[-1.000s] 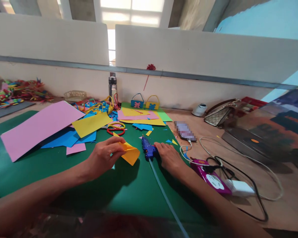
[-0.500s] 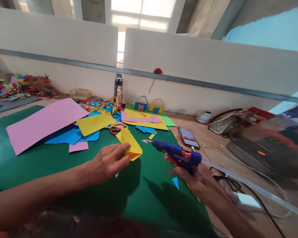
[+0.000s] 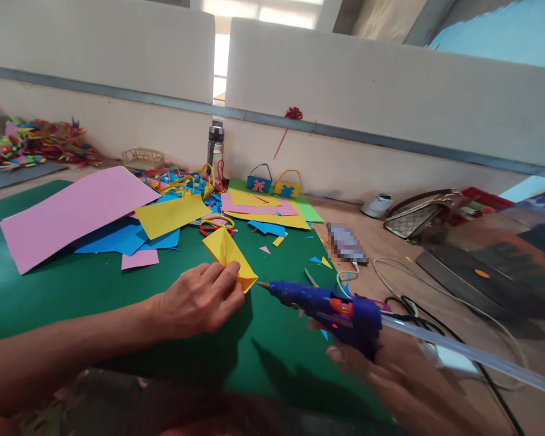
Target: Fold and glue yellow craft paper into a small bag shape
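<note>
Above the green tabletop [image 3: 86, 284], my right fingers [image 3: 340, 354] curl round the blue glue gun [image 3: 320, 300]. Left of it, the folded yellow paper [image 3: 231, 249], bright and creased, is pinched between my nearer left fingers [image 3: 227, 278]; its long axis slants down rightward, its right-hand corner just beside the nozzle [image 3: 263, 285].
</note>
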`<state>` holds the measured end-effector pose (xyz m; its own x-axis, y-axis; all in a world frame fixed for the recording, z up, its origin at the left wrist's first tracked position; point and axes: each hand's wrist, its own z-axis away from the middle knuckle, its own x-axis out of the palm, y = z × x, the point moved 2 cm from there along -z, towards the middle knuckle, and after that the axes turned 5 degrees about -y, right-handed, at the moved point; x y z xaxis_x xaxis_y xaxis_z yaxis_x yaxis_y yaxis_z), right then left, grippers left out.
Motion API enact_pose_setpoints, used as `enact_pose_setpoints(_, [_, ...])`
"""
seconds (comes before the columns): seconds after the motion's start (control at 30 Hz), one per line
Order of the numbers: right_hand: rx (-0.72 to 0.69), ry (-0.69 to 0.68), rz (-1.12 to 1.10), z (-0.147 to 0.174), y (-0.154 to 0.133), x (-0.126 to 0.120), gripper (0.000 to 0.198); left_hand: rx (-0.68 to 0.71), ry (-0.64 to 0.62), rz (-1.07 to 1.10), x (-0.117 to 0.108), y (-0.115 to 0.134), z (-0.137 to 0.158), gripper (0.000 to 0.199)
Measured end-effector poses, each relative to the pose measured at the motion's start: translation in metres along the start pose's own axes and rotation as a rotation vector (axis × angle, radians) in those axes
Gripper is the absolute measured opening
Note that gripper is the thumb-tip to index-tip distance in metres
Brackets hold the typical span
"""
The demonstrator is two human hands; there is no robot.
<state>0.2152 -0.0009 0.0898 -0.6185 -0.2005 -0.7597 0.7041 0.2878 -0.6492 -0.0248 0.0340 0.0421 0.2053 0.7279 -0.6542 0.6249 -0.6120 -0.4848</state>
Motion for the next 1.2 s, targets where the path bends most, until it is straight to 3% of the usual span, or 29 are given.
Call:
enact_pose_setpoints(0.23, [-0.069, -0.007, 0.061, -0.011, -0.004, 0.003, 0.019, 0.011, -0.014, 0.018, 0.000, 0.003, 0.000, 0.010])
enact_pose_setpoints(0.43, [0.068, -0.085, 0.164, -0.017, -0.005, 0.003, 0.026, 0.025, -0.006, 0.008, 0.000, 0.003, 0.001, 0.008])
enact_pose_setpoints(0.57, [0.054, -0.126, 0.175, -0.019, -0.011, 0.002, 0.026, 0.047, -0.008, 0.024, -0.002, 0.003, 0.001, 0.009])
enact_pose_setpoints(0.93, [0.032, -0.136, 0.216, -0.011, -0.002, 0.010, 0.023, 0.050, -0.009, 0.061, -0.001, 0.003, 0.002, 0.015])
enact_pose_setpoints(1.2, [0.046, -0.072, 0.309, -0.014, -0.004, 0.008, 0.022, 0.043, -0.007, 0.073, -0.001, 0.003, 0.001, 0.016])
